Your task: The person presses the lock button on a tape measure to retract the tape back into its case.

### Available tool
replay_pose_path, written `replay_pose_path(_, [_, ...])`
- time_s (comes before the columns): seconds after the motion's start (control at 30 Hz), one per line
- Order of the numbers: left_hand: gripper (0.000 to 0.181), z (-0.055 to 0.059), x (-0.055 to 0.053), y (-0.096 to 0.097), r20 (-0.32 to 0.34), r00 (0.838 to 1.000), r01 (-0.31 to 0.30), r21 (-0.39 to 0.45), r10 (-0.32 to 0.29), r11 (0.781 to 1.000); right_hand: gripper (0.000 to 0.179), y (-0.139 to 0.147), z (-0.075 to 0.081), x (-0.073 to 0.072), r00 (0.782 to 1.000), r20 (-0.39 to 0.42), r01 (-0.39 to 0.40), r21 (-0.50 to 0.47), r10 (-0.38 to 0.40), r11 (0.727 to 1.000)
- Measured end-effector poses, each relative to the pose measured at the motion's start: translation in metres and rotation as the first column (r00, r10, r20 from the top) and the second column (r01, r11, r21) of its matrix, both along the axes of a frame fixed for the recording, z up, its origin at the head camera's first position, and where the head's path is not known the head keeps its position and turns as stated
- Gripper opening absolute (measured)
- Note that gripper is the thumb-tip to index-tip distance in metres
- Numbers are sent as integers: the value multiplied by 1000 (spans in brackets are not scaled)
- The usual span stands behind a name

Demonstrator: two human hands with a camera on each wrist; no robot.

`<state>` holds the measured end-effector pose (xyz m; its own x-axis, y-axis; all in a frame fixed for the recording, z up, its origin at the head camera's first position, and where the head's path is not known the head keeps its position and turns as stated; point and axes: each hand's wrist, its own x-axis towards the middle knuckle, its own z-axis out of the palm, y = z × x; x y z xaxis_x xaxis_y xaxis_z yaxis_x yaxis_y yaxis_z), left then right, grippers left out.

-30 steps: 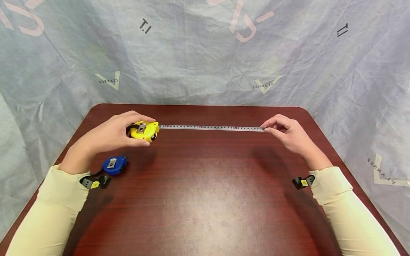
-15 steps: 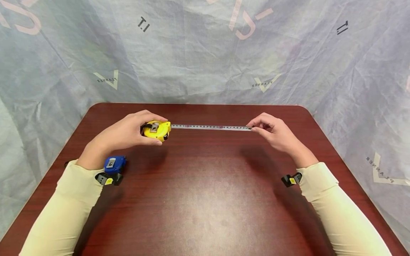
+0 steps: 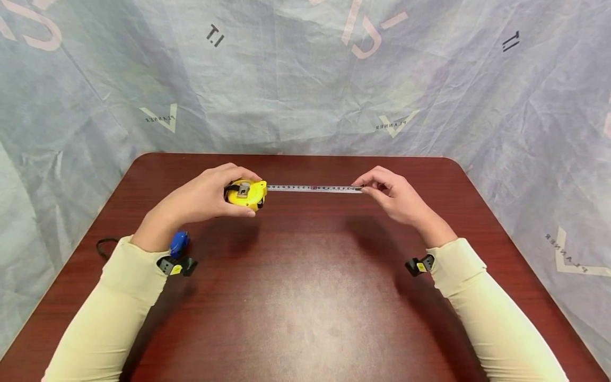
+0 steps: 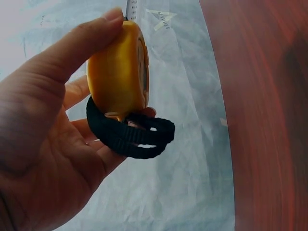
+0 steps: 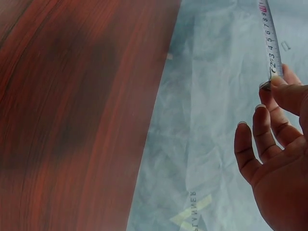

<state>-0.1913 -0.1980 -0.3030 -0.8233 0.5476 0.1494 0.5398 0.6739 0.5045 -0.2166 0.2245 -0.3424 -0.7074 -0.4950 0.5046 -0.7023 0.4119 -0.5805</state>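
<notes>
My left hand (image 3: 198, 195) grips a yellow tape measure (image 3: 249, 194) by its case, thumb on the near side and fingers on the far side. A black wrist strap (image 4: 130, 137) hangs from the case in the left wrist view. Out of the case runs a straight white blade (image 3: 298, 188) with black and red numbers, held above the table. At its far right end, my right hand (image 3: 398, 199) pinches the metal hook (image 5: 265, 85) between thumb and forefinger. In the right wrist view the other fingers are loosely bent, away from the blade.
A blue tape measure (image 3: 179, 243) lies on the dark red table (image 3: 305, 297), partly covered by my left wrist. Its black strap (image 3: 106, 246) shows left of the sleeve. Behind the table hangs a grey printed cloth (image 3: 286, 79).
Both hands have moved toward each other, the left going right and the right going left. The stretch of blade between them has shortened. My left forearm now covers more of the blue tape measure.
</notes>
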Motion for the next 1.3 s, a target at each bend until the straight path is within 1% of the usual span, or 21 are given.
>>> replay_pose_path(0.23, [64,1,-2,8,11,1000,5,8,-5,1000,22,-12,0,-2,1000,23,-21,-10,21,1000])
replay_pose_path(0.33, [65,1,-1,12,17,1000,6,14,-6,1000,23,-14,-1,-3,1000,17,-23,-9,23,1000])
replay_pose_path(0.47, [64,1,-1,15,8,1000,16,25,-16,1000,23,-19,-2,-4,1000,11,-29,-21,29,999])
replay_pose_path(0.73, [64,2,-1,24,-19,999,41,41,-41,998,21,-31,-3,-7,998,35,-41,-31,42,999])
replay_pose_path(1.03, [65,0,-2,33,-4,999,46,36,-46,998,19,-48,-3,-9,997,34,-64,-50,66,997])
replay_pose_path(1.3, [64,-3,-3,40,-13,998,63,48,-62,997,18,-59,-4,-11,995,59,-74,-17,75,997])
